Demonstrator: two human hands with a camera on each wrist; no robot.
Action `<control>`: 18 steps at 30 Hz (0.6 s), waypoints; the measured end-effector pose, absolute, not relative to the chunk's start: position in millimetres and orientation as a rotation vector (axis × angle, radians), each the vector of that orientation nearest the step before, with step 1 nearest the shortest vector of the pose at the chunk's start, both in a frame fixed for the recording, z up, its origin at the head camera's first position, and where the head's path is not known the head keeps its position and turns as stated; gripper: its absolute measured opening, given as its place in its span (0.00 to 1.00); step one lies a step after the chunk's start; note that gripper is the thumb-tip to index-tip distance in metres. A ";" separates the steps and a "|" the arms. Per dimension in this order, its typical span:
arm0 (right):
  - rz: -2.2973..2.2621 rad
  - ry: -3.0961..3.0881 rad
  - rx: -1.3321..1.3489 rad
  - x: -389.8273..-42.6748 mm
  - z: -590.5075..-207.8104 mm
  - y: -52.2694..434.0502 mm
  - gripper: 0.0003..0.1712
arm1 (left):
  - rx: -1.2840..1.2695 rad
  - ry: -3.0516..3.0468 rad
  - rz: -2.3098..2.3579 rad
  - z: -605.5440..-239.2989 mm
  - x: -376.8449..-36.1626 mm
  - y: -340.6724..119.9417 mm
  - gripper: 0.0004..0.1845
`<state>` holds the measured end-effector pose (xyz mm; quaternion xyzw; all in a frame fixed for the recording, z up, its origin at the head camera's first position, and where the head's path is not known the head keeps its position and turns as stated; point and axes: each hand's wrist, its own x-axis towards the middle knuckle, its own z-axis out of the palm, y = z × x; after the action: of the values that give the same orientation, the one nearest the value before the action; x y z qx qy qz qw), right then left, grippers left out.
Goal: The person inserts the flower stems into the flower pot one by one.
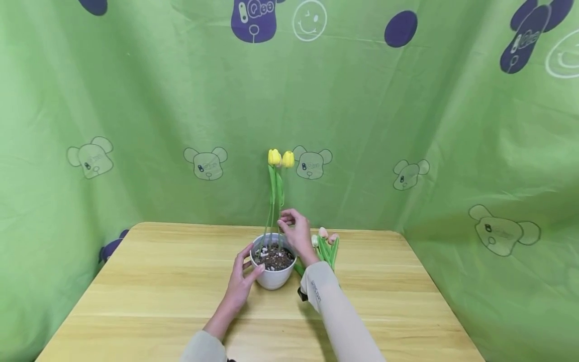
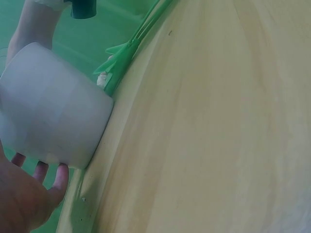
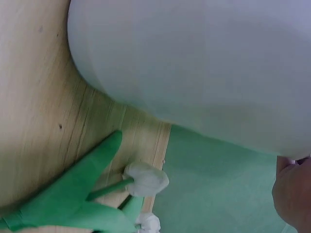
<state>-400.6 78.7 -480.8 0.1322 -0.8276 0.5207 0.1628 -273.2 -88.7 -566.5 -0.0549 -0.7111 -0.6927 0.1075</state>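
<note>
Standing on a wooden table (image 1: 158, 281) amid green curtains (image 1: 113, 100), the white pot (image 1: 273, 276) is gripped by the left hand (image 1: 242, 281).

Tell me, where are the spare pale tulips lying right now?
In the head view, the pale tulips lie flat on the wooden table, just right of the white pot and behind the right hand.
</note>
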 end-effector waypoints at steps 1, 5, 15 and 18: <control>1.490 -2.360 0.377 -400.5 -480.6 78.5 0.15 | -0.162 -2.093 -2.040 -566.5 -273.7 -89.0 0.38; 1.505 -2.372 0.382 -399.2 -481.5 77.1 0.15 | -0.153 -2.098 -2.054 -567.2 -273.9 -89.8 0.38; 1.496 -2.367 0.393 -399.2 -484.8 79.4 0.14 | -0.149 -2.115 -2.056 -562.9 -274.5 -89.7 0.38; 1.511 -2.364 0.399 -398.2 -484.7 79.6 0.14 | -0.147 -2.112 -2.055 -564.0 -274.3 -90.9 0.38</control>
<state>-398.2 79.6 -484.7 0.1390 -0.8243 0.5270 0.1532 -274.3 -90.9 -564.0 -0.0495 -0.7126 -0.6933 0.0954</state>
